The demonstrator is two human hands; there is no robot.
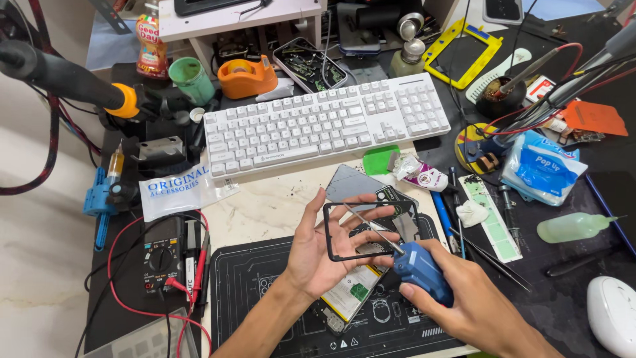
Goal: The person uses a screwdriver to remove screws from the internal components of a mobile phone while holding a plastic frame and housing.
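My left hand point(317, 248) holds a thin black rectangular phone frame point(331, 233) up, palm facing me, fingers along its edges. My right hand point(467, 303) grips a blue-handled tool point(421, 270); its thin metal tip point(368, 224) lies across the frame's opening. Beneath the hands an opened phone with a yellow-green battery point(353, 296) rests on a black work mat point(265, 292).
A white keyboard point(318, 122) lies behind the hands. A black multimeter point(162, 255) with red leads sits at left beside a white plastic bag point(179, 189). An orange tape dispenser point(246, 76), a green squeeze bottle point(570, 227), tweezers point(490, 255) and a tissue pack point(540, 166) crowd the desk.
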